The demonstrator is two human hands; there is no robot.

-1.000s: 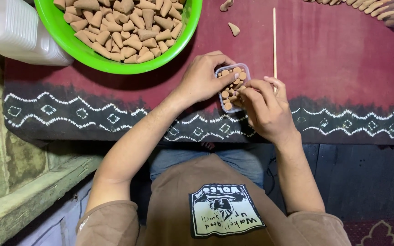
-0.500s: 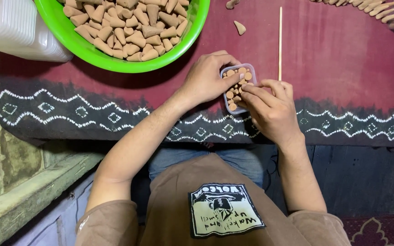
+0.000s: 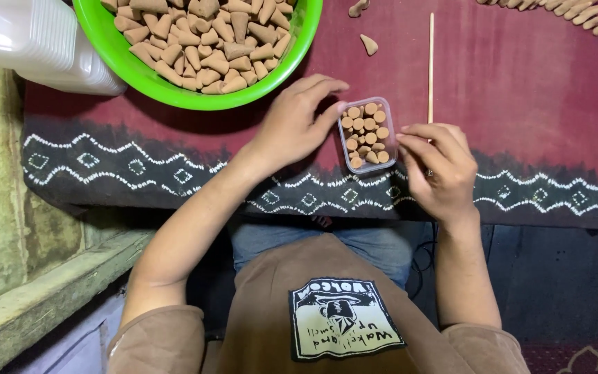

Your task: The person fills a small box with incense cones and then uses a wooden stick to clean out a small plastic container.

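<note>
A small clear plastic box (image 3: pixel 366 134) sits on the maroon patterned cloth (image 3: pixel 520 90), packed with several tan clay-coloured cones standing with their round bases up. My left hand (image 3: pixel 292 125) rests at the box's left side, fingers spread, with fingertips against its near corner. My right hand (image 3: pixel 439 167) is just right of the box with fingers loosely bent and nothing seen in it. A green bowl (image 3: pixel 167 93) heaped with the same cones (image 3: pixel 202 41) stands at the upper left, beyond my left hand.
A thin wooden stick (image 3: pixel 430 62) lies upright on the cloth just beyond my right hand. Two loose cones (image 3: pixel 368 43) lie near the bowl. A row of cones (image 3: pixel 576 14) runs along the top right. Stacked white plastic containers (image 3: pixel 36 41) stand at the far left.
My right hand has drawn back off the box to its right side, uncovering the cones. My left hand's fingers have loosened and spread along the box's left edge.
</note>
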